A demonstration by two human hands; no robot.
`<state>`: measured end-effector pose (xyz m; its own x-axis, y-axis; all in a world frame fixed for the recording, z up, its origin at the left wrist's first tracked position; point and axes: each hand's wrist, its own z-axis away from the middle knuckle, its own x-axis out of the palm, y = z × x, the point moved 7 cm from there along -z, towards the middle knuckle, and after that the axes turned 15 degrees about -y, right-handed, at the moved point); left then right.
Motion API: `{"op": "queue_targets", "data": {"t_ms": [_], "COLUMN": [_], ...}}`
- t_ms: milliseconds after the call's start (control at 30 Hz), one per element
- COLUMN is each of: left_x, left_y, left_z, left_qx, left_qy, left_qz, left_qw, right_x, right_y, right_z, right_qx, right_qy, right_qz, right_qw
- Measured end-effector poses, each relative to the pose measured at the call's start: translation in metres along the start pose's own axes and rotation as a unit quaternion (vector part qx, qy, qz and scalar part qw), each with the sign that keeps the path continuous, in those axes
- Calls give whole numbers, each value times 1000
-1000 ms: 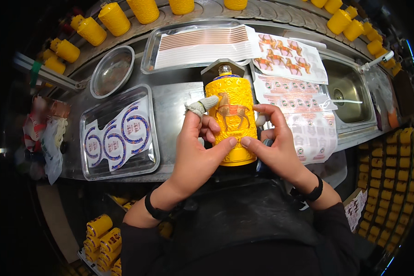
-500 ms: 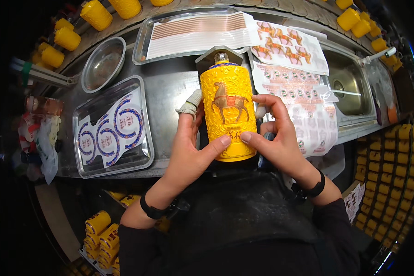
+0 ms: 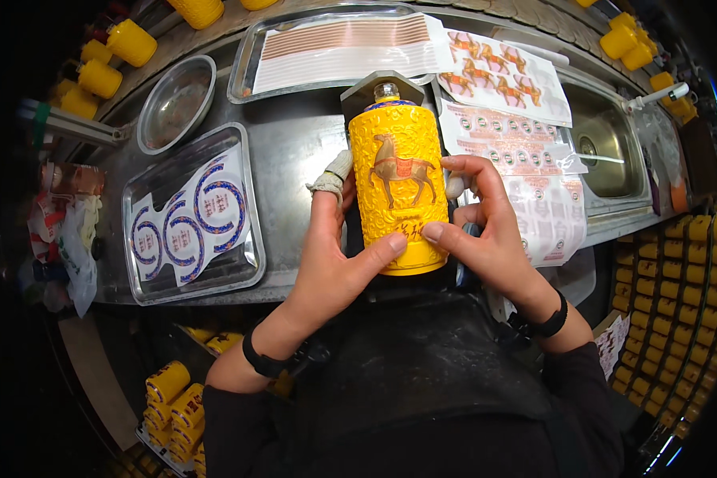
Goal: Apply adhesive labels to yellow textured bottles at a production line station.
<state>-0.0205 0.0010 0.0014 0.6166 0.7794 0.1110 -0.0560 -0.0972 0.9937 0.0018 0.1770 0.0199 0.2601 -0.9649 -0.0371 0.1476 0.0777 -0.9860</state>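
Between my two hands lies a yellow embossed bottle with a brown horse picture on its front and a clear neck at the far end. My left hand holds its left side, the thumb pressed low on the front beside small dark red lettering. A whitish cover wraps one of my left fingertips. From the right, my right hand grips the bottle, its thumb also near the lettering. Fingers under the bottle are partly hidden. A dark angular plate shows behind the bottle's neck.
Left on the metal counter are a tray of blue curved decals and a round metal bowl. A striped sheet lies in the far tray. Horse decals and printed sheets lie right, near a sink. Yellow bottles stand lower left.
The view has shifted slightly. Both hands still hold the bottle in nearly the same pose, with the thumbs hardly moved on its lower front.
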Motion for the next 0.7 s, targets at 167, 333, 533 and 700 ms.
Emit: {"op": "queue_targets", "data": {"t_ms": [167, 333, 533, 700], "left_x": [-2, -1, -1, -4], "left_y": [-1, -2, -2, -5], "left_z": [-2, -5, -5, 1], "left_qx": [-26, -1, 6, 0], "left_qy": [18, 42, 50, 33], "left_qz": [44, 7, 5, 43], "left_qw": [999, 999, 999, 999], "right_x": [-8, -5, -8, -9], "right_y": [-4, -5, -1, 1], "right_z": [-10, -17, -16, -14], "right_qx": [22, 14, -10, 52], "right_qy": [-5, 16, 20, -46], "right_qz": [104, 175, 109, 10], "right_qw": [994, 984, 994, 998]}}
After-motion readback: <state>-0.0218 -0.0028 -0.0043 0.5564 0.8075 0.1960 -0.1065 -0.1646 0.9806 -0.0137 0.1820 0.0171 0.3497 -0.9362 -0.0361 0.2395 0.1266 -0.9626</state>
